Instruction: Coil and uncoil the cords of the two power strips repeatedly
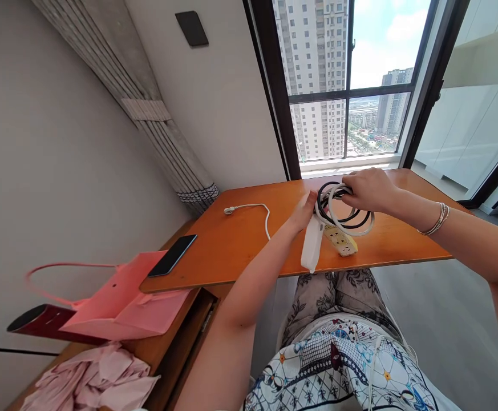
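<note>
Above the orange-brown wooden table point(214, 251), both of my hands hold a looped bundle of black and white cables point(346, 220). My left hand point(304, 211) is closed at the bundle's left side, by the top of a white power strip point(312, 245) that hangs down toward the table's near edge. With fingers curled over the upper right of the loops, my right hand point(369, 188) grips the cables. Beneath the bundle is a yellowish power strip point(341, 241) with sockets facing up. A white plug point(229, 210) lies on the table to the left, its cord running behind my left forearm.
A dark phone point(172, 256) rests at the table's left edge. Lower left are a pink bag point(129, 308), a dark red cylinder point(52, 322) and crumpled pink cloth point(94, 377). A window point(347, 94) stands behind the table, and a grey curtain point(163, 131) hangs at the left.
</note>
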Demonstrator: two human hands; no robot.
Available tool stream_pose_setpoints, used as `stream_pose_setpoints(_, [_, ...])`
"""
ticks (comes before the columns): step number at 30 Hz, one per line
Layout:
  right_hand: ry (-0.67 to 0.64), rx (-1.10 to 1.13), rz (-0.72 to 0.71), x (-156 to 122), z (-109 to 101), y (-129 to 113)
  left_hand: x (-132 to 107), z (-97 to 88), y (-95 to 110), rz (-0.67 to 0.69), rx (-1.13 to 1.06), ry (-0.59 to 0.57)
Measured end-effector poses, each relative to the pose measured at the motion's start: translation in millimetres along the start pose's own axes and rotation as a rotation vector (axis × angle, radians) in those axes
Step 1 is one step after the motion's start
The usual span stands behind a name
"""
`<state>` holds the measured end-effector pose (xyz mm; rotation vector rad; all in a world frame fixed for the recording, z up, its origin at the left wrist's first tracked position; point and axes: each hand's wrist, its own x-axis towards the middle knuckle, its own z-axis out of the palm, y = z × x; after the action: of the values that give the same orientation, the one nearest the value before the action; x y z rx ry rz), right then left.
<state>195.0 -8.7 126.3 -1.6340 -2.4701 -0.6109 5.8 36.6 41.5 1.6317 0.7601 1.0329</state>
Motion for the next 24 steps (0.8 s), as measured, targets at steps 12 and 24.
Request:
stream_pose_setpoints(12, [-0.092, 0.764, 0.12, -0.3, 5.3, 20.2, -3.3, 2.1, 17.1, 0.16, 0.403, -0.008])
stream_pose_setpoints(24, [-0.086, 1.464, 0.34, 1.6, 20.7, 7.7, -16.2, 10.6, 34.8, 0.347, 0.723, 0.101])
